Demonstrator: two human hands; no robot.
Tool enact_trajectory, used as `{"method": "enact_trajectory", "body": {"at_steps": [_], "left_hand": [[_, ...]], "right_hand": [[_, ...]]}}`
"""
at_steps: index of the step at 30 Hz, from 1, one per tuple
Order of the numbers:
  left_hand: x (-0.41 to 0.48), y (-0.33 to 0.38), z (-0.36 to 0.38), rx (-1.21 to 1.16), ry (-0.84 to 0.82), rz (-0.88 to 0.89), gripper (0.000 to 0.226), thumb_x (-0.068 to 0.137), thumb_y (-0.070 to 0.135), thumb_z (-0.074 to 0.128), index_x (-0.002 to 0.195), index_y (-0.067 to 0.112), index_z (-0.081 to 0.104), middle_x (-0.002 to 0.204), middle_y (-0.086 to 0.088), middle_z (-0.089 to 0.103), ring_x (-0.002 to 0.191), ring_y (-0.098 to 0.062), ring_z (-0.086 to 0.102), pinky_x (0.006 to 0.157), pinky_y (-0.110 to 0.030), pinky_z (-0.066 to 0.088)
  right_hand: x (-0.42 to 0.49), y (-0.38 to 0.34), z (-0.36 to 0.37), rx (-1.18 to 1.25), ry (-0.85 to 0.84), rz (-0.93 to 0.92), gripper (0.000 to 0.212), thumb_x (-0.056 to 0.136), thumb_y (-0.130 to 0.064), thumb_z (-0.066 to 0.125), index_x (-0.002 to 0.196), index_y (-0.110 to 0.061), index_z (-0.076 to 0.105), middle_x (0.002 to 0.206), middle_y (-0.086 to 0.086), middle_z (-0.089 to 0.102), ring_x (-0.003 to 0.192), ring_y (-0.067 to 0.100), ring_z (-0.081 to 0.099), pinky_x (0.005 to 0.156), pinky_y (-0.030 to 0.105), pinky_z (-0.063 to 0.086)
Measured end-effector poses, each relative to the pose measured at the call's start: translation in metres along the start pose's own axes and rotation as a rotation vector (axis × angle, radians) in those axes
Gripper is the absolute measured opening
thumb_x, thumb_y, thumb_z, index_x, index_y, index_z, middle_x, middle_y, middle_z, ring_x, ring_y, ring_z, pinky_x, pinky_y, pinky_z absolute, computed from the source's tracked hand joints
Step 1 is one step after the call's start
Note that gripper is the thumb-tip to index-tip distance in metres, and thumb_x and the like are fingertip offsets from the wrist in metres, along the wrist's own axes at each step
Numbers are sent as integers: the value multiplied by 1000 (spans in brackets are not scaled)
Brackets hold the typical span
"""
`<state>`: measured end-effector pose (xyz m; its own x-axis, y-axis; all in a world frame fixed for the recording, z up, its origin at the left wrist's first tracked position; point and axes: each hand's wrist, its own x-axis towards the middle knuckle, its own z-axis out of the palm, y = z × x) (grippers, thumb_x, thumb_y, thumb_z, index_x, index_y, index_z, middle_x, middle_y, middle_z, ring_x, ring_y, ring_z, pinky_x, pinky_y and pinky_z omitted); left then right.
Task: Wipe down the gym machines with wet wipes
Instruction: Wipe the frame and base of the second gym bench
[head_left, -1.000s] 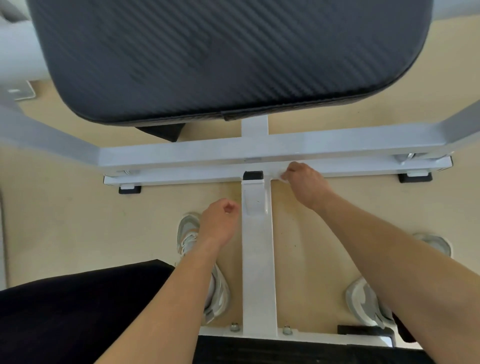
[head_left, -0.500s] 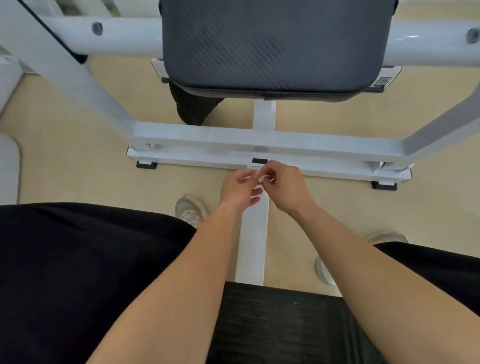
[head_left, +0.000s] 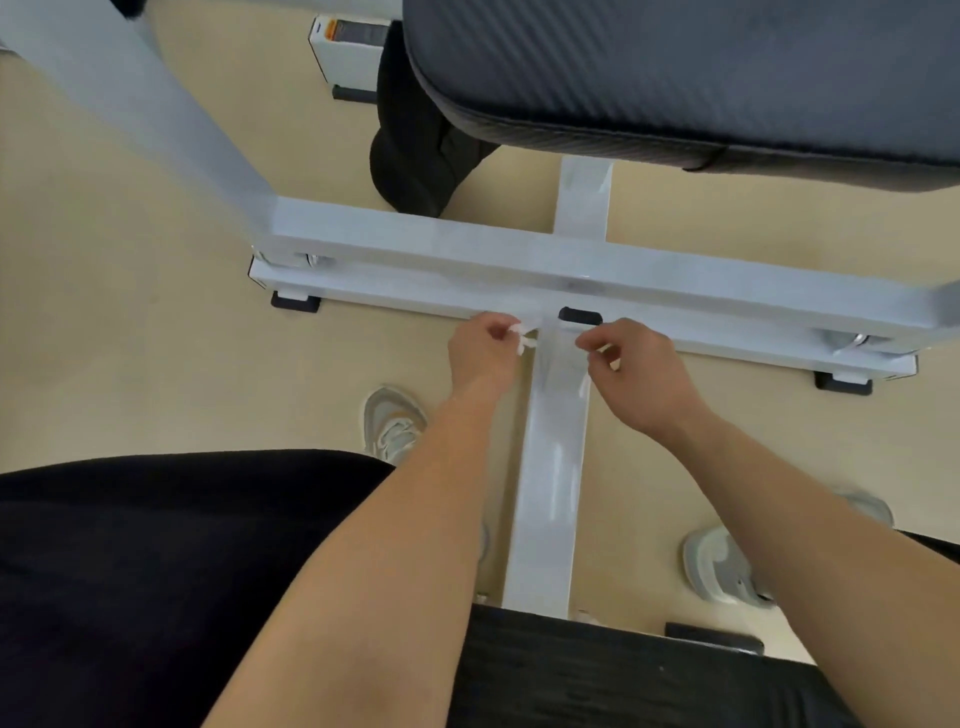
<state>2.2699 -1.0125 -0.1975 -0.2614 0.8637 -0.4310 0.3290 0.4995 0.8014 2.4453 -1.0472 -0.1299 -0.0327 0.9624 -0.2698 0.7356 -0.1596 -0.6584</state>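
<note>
Fingers (head_left: 496, 330) of the left hand (head_left: 483, 358) are being curled in against the thumb, and a crumpled corner of the white wet wipe (head_left: 521, 340) is being pinched there, sticking out at three o'clock of the knuckles. On the right hand (head_left: 641, 376) the fingers (head_left: 597, 340) are likewise being bent inward, thumb and forefinger meeting at nine o'clock of the palm. A faint pale edge under that thumb suggests the wipe's other end is being pinched there, though it is being lost against the white metal behind it. The two hands are being held apart at one height, with the wipe between them.

Directly under that gap, the centre bar (head_left: 548, 467) of the white machine frame is being seen running from six o'clock to twelve. It is being joined at twelve o'clock by a crossbar (head_left: 415, 239) stretching from nine to three. Beyond it, at one o'clock, a black padded cushion (head_left: 675, 78) is being shown, and a dark bundle (head_left: 421, 156) is lying under its nine o'clock edge. At six o'clock a black textured seat (head_left: 623, 675) is being cut off by the picture edge. A beige floor (head_left: 130, 312) is being stood on by two grey shoes, the left shoe (head_left: 392, 421) at seven o'clock of the hands and the right shoe (head_left: 722, 566) at five. Black clothing (head_left: 156, 571) is filling the eight o'clock corner.
</note>
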Motion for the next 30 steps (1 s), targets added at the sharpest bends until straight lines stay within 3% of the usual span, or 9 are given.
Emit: {"method": "enact_trajectory", "body": {"at_steps": [2, 5, 7, 12, 18, 20, 22, 25, 30], "left_hand": [[11, -2, 3, 122, 21, 113, 14, 91, 5, 65, 99, 13, 74, 104, 0, 67, 81, -6, 61, 72, -2, 41], [25, -3, 11, 306, 1, 284, 15, 92, 6, 63, 102, 13, 72, 106, 0, 67, 88, -14, 63, 84, -23, 49], [30, -4, 21, 369, -18, 381, 19, 90, 2, 59, 101, 12, 71, 102, -2, 68, 89, -20, 64, 82, -30, 51], [35, -10, 35, 493, -39, 443, 23, 84, 4, 53, 102, 15, 62, 98, -4, 61, 83, -24, 58, 73, -34, 49], [29, -26, 41, 648, -120, 515, 36, 98, 25, 52, 131, 16, 64, 136, 0, 61, 127, -18, 55, 107, -36, 46], [28, -42, 42, 685, -72, 633, 43, 92, 10, 63, 135, 8, 61, 141, -5, 59, 130, -23, 55, 108, -38, 47], [34, -56, 46, 824, -107, 767, 56, 92, 0, 59, 146, 2, 47, 155, -9, 44, 143, -28, 42, 118, -36, 35], [33, -51, 43, 901, -259, 739, 62, 101, 2, 38, 159, 4, 14, 168, -8, 9, 156, -23, 5, 126, -34, 8], [43, -44, 19, 1043, -328, 766, 70, 99, -2, 30, 161, 16, 2, 169, 3, -3, 155, -15, -2, 125, -35, 2]], "right_hand": [[4, 4, 0, -25, 9, 0, 25, 95, -9, 54, 112, -17, 71, 113, -4, 65, 90, 12, 60, 84, 25, 45], [9, 7, -2, -61, 37, 16, 25, 95, -9, 53, 111, -16, 71, 112, -3, 65, 90, 13, 60, 81, 26, 46], [12, 7, -3, -89, 45, 16, 25, 95, -9, 53, 111, -17, 71, 111, -3, 64, 90, 13, 60, 80, 27, 47], [17, 8, -1, -136, 40, 18, 25, 94, -10, 52, 108, -18, 71, 108, -5, 62, 91, 16, 62, 83, 36, 52], [17, 10, -3, -139, 47, 33, 25, 94, -10, 52, 107, -18, 71, 109, -5, 63, 91, 17, 63, 82, 37, 53], [16, 11, -4, -143, 43, 36, 25, 94, -10, 52, 107, -19, 71, 109, -5, 63, 91, 17, 63, 83, 36, 53], [16, 13, -6, -152, 36, 39, 25, 94, -10, 51, 107, -19, 71, 109, -5, 63, 91, 16, 62, 84, 36, 53], [16, 15, -8, -151, 36, 47, 26, 95, -10, 51, 107, -19, 71, 109, -6, 63, 91, 16, 62, 84, 35, 52], [19, 15, -7, -156, 27, 43, 28, 95, -8, 49, 107, -19, 71, 109, -5, 63, 93, 18, 61, 84, 37, 52]]}}
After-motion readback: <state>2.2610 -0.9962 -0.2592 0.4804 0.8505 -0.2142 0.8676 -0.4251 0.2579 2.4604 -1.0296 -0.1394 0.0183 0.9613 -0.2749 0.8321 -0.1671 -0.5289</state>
